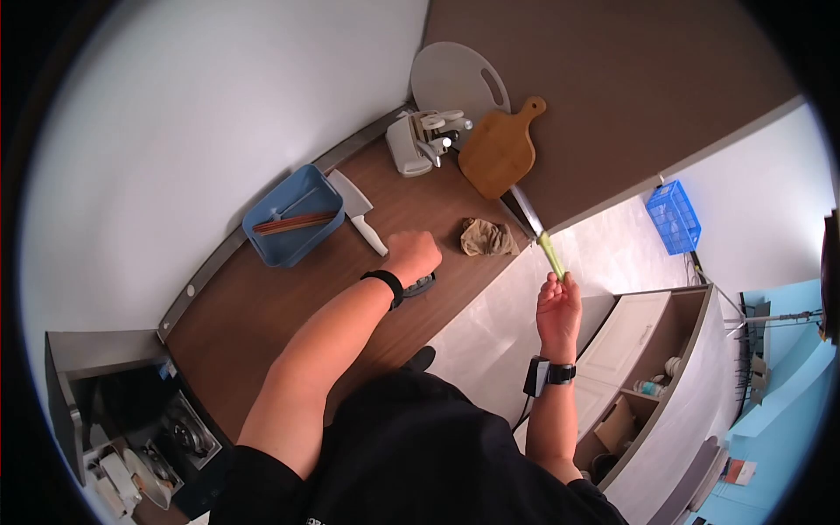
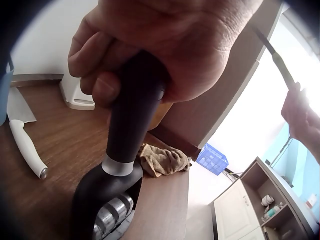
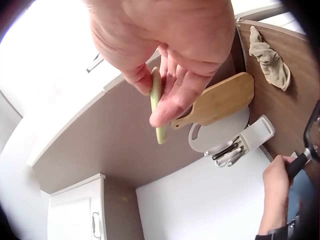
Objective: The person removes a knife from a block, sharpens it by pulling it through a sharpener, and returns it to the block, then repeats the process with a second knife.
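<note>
My left hand (image 1: 414,254) grips the black handle of a knife sharpener (image 2: 132,122), which stands on the brown counter. Metal sharpening wheels show in its slotted base in the left wrist view. Out past the counter's edge, my right hand (image 1: 558,311) is raised and pinches the light green handle of a knife (image 1: 551,254) between thumb and fingers. The blade points up and away from me in the head view, with its tip near the wooden cutting board. In the right wrist view only the green handle (image 3: 156,95) shows clearly; the blade is hardly visible.
A white-handled cleaver (image 1: 367,234) lies beside a blue basin (image 1: 289,249) with chopsticks in it. Further back stand a white knife block (image 1: 407,149), a wooden cutting board (image 1: 499,153) and a white board (image 1: 446,74). A crumpled brown cloth (image 1: 487,238) lies near the counter's edge.
</note>
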A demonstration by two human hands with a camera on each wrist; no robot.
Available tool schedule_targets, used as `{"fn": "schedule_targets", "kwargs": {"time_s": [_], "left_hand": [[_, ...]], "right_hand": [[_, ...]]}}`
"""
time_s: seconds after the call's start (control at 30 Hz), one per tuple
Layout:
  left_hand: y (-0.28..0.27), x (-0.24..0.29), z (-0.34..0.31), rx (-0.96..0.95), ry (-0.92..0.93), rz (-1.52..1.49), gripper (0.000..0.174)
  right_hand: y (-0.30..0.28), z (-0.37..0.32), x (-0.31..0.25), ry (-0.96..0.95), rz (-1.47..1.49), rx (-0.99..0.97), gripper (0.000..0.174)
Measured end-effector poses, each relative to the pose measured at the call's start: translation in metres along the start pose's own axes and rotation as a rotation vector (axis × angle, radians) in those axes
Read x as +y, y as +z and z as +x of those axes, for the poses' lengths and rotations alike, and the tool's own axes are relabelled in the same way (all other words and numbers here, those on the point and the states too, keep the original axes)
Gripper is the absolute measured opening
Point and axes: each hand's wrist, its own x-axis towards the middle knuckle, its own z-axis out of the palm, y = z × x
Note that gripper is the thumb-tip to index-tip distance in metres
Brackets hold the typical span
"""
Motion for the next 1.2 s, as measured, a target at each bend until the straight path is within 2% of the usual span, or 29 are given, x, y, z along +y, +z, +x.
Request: {"fn": "schedule_targets", "kwargs": {"time_s": [0.03,0.1,0.13,0.17,0.23,0.3,0.4,0.47,0.53,0.6,0.7,0.83,0.87,0.9,0.97,1.0,1.03,1.1,1.2], "left_hand": [[0.001,0.002,0.000,-0.008,-0.022,0.011,0.031],[0.001,0.003,0.000,-0.005,-0.014,0.023,0.031],[0.000,0.003,0.000,0.007,-0.021,0.026,0.032],[-0.001,0.003,0.000,0.011,-0.016,0.034,0.032],[-0.001,0.001,0.001,0.007,-0.011,0.037,0.033],[0.000,0.002,0.002,0.018,-0.018,0.035,0.033],[0.001,-0.002,0.004,0.036,-0.022,0.019,0.032],[0.003,-0.005,0.007,0.062,-0.018,-0.008,0.031],[0.003,-0.007,0.009,0.075,-0.015,-0.018,0.031],[0.003,-0.007,0.006,0.068,-0.016,-0.022,0.031],[-0.001,-0.004,0.007,0.036,-0.015,-0.017,0.032],[0.000,-0.004,0.009,-0.007,-0.015,0.009,0.033],[0.001,-0.005,0.012,0.011,-0.018,0.021,0.033],[0.003,-0.006,0.013,0.029,-0.020,0.033,0.033],[-0.002,-0.001,0.009,0.003,-0.045,0.058,0.029],[-0.003,-0.001,0.010,-0.011,-0.049,0.061,0.030],[-0.003,-0.001,0.010,-0.024,-0.053,0.064,0.030],[-0.003,-0.002,0.010,-0.023,-0.056,0.054,0.032],[-0.002,-0.002,0.010,-0.018,-0.063,0.046,0.035]], "right_hand": [[-0.004,-0.007,-0.002,-0.005,0.008,0.009,0.020],[-0.010,-0.020,-0.008,-0.011,0.085,-0.136,0.021],[-0.009,-0.025,-0.008,0.013,0.081,-0.149,0.029],[-0.006,-0.027,-0.008,0.007,0.088,-0.151,0.029],[0.013,-0.031,-0.009,0.091,-0.150,-0.394,0.038],[0.027,-0.024,-0.008,0.203,-0.139,-0.329,0.039],[0.026,-0.003,-0.003,0.236,-0.246,-0.290,0.035],[0.025,-0.002,0.006,0.146,-0.617,-0.265,0.029],[0.018,-0.013,0.020,0.197,-0.630,-0.221,0.027],[0.005,-0.029,0.036,0.237,-0.673,-0.145,0.023],[-0.043,-0.044,0.053,0.360,-0.713,-0.131,0.019],[-0.074,-0.065,0.072,0.500,-0.839,-0.103,0.015],[-0.085,-0.065,0.078,0.486,-1.048,-0.124,0.014],[-0.095,-0.064,0.086,0.491,-1.044,-0.120,0.014],[-0.108,-0.065,0.104,0.171,-1.523,-0.277,0.021],[-0.105,-0.063,0.108,0.230,-1.605,-0.271,0.028],[-0.103,-0.061,0.114,0.230,-1.605,-0.274,0.028],[-0.096,-0.060,0.124,0.124,-1.771,-0.242,0.031],[-0.085,-0.052,0.131,0.040,-1.806,-0.239,0.036]]}}
